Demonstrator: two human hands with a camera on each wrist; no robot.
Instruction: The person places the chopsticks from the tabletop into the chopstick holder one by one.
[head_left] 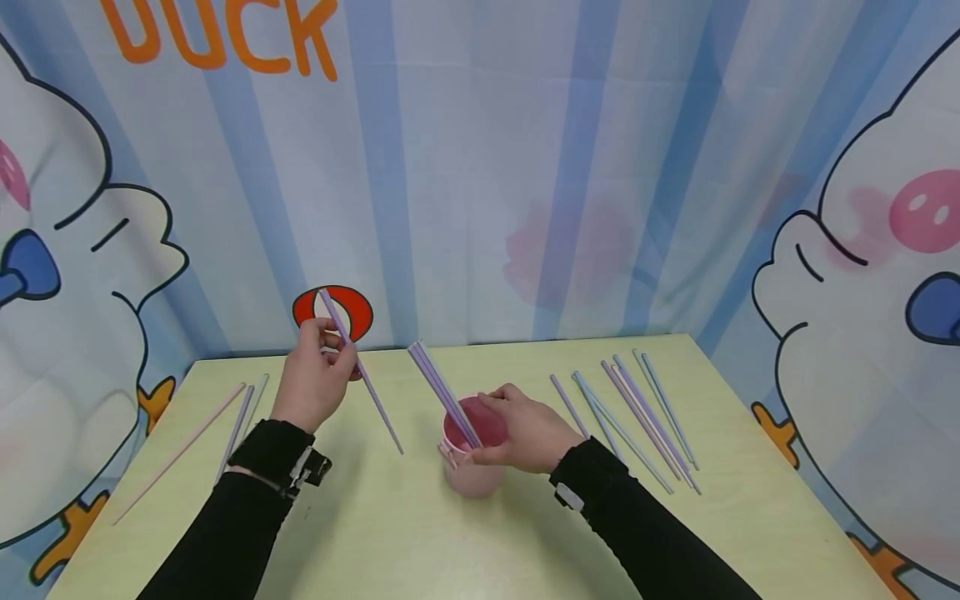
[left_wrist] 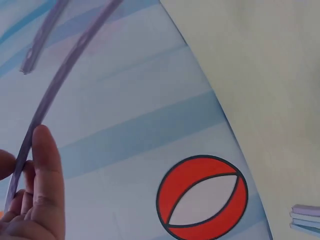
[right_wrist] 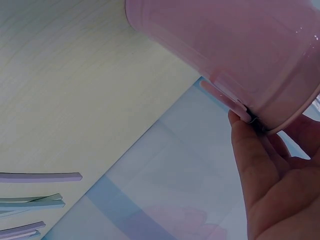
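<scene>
A thin purple stick (head_left: 378, 400) slants down to the right, pinched near its upper end between the thumb and fingers of my left hand (head_left: 315, 375). In the left wrist view, that stick (left_wrist: 65, 67) rises past a fingertip. The pink cup (head_left: 474, 482) stands mid-table, to the right of the stick's lower tip. Several purple sticks (head_left: 438, 383) lean out of it toward the back left. My right hand (head_left: 528, 429) grips the cup's right rim. Seen from the right wrist, its fingers hold the rim of the cup (right_wrist: 220, 45) beside a small pink bar.
Purple, blue, green and pale sticks (head_left: 633, 400) lie spread on the right of the table (head_left: 390, 542). On the left lie a long pink stick (head_left: 180, 450) and a few purple and green ones (head_left: 238, 425). A printed curtain (head_left: 465, 167) hangs behind the table's back edge.
</scene>
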